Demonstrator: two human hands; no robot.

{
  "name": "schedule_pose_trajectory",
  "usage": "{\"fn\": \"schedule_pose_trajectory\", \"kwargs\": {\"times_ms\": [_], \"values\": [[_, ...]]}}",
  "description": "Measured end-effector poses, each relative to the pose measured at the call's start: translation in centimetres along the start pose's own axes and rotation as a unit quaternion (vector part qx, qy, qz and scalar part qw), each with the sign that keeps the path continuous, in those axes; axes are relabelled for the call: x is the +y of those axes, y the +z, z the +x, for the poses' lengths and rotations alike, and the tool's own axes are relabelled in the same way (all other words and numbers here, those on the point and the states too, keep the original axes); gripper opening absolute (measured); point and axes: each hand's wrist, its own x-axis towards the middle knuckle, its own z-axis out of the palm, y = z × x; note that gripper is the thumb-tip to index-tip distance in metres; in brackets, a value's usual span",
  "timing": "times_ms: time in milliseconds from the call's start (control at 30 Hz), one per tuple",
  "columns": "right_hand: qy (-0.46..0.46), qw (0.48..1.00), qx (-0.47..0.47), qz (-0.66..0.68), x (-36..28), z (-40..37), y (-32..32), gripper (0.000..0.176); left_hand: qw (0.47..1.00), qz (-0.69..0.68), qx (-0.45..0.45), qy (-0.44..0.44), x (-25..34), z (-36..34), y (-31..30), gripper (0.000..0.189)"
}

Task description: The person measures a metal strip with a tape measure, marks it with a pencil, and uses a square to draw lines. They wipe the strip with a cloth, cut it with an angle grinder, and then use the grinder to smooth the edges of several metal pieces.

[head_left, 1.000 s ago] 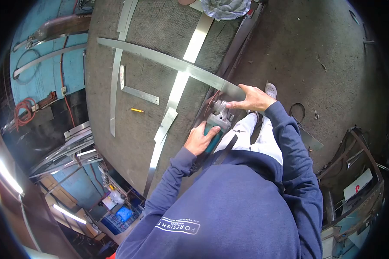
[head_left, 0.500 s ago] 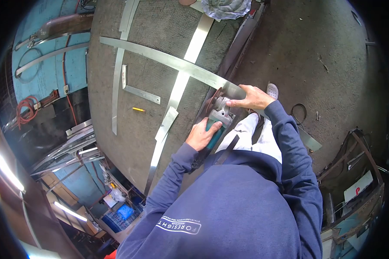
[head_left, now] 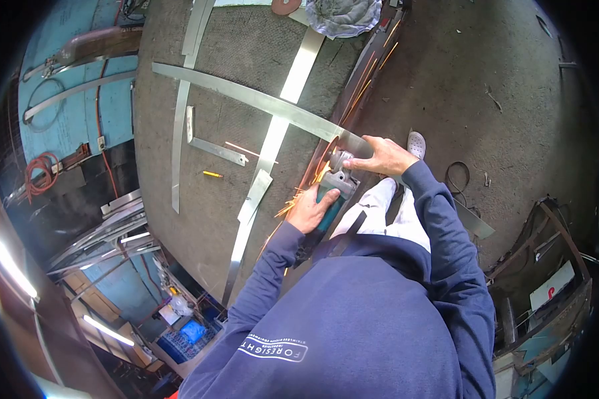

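Grinding in progress at the bench edge. The fisheye view bends every line, and the frame's rim is black.

Hidden or unclear:
- The navy sweatshirt [head_left: 353,319] fills the lower frame and covers the body, leaving only white trouser legs and one white shoe [head_left: 416,141] visible.
- The disc [head_left: 331,147] is seen nearly edge-on, and the contact point with the metal is masked by the right hand and the glare of sparks [head_left: 363,80].
- The grinder's cable cannot be traced.
- The cloth bundle [head_left: 343,13] and a round reddish disc [head_left: 285,5] are cut off by the top edge.
- The shelving at lower left is too dark and warped to read.

Hands:
- The left hand [head_left: 309,209] is closed around the teal body of the angle grinder [head_left: 333,183], with the fingers wrapped fully.
- The right hand [head_left: 383,156] lies over the near end of the curved steel strip [head_left: 246,96], fingers stretched toward the grinder's head. I cannot tell whether it clamps the strip's edge or only presses on it.

Position:
- The grinder sits between the two hands, just off the edge of the grey workbench [head_left: 206,219], with the disc end pointing away from the body.
- The strip runs from under the right hand diagonally across the bench, crossing over a straighter flat bar [head_left: 293,73].

Also on the bench, well apart from the hands:
- a steel square [head_left: 213,147]
- a yellow pencil [head_left: 211,174]
- a short offcut [head_left: 258,189]
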Motion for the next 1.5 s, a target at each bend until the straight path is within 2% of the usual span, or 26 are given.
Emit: {"fn": "schedule_pose_trajectory", "kwargs": {"times_ms": [67, 133, 267, 367, 433, 500, 567, 633, 733, 767, 833, 967, 1033, 1167, 1233, 1367, 1500], "values": [[0.001, 1.0, -0.013, 0.014, -0.9, -0.3, -0.9, 0.101, 1.0, -0.007, 0.0, 0.018, -0.2, 0.3, 0.1, 0.06], [0.045, 0.994, -0.082, 0.056, -1.8, -0.6, -1.8, 0.096, 1.0, 0.007, -0.004, 0.004, -0.4, 0.5, 0.1, 0.06], [0.022, 0.996, -0.06, 0.06, -1.3, -0.5, -1.4, 0.093, 0.998, -0.016, 0.012, 0.052, -0.3, 0.6, 0.4, 0.061], [0.014, 0.996, -0.061, 0.071, -1.3, -0.3, -1.5, 0.091, 1.0, -0.008, -0.003, 0.003, -1.3, 0.6, 0.6, 0.062], [0.033, 0.994, -0.081, 0.064, -1.3, -0.3, -1.4, 0.092, 0.999, 0.002, -0.004, -0.041, -1.8, 0.4, 0.9, 0.063], [0.007, 0.997, -0.059, 0.039, -0.8, 0.0, -1.5, 0.094, 0.999, 0.008, -0.012, -0.052, -1.9, 0.5, 0.8, 0.063], [0.035, 0.997, -0.063, 0.029, -1.1, -0.1, -1.6, 0.097, 0.997, 0.013, -0.02, -0.07, -1.0, 0.3, 0.5, 0.063], [0.025, 0.998, -0.056, 0.032, -0.9, 0.1, -1.4, 0.1, 0.999, 0.015, -0.015, -0.046, -0.1, 0.2, 0.0, 0.058], [0.057, 0.986, -0.115, 0.102, -1.5, 0.0, -2.0, 0.106, 0.999, 0.038, 0.008, 0.0, -0.2, 0.8, 0.0, 0.059], [0.059, 0.986, -0.115, 0.103, -1.1, -0.1, -1.6, 0.106, 0.999, 0.038, 0.006, 0.001, 0.0, 0.7, 0.1, 0.059], [0.015, 0.997, -0.024, 0.065, -0.1, 0.1, -0.7, 0.106, 1.0, 0.011, 0.011, 0.003, 0.6, 0.7, 0.2, 0.063], [0.007, 0.999, -0.002, 0.05, -0.1, 0.1, -0.4, 0.104, 1.0, -0.023, 0.007, 0.012, 0.1, 0.9, 0.6, 0.063], [0.048, 0.989, -0.086, 0.11, -1.3, -0.4, -1.7, 0.102, 1.0, 0.016, 0.003, -0.017, -0.1, 1.2, 0.5, 0.063], [0.042, 0.989, -0.067, 0.121, 0.0, 0.4, -0.8, 0.097, 1.0, 0.004, 0.004, 0.002, 0.7, 1.6, 0.4, 0.064], [0.065, 0.98, -0.093, 0.163, -0.1, 0.3, -0.9, 0.088, 1.0, 0.001, 0.018, 0.016, 0.8, 1.7, 0.5, 0.064], [0.08, 0.97, -0.106, 0.202, 0.8, 0.7, -0.7, 0.085, 0.999, 0.007, 0.035, 0.039, 0.8, 1.6, 0.9, 0.063], [0.041, 0.964, -0.155, 0.212, 1.7, 1.7, -0.6, 0.082, 1.0, 0.011, 0.007, -0.005, 1.9, 1.3, 0.6, 0.062]]}}
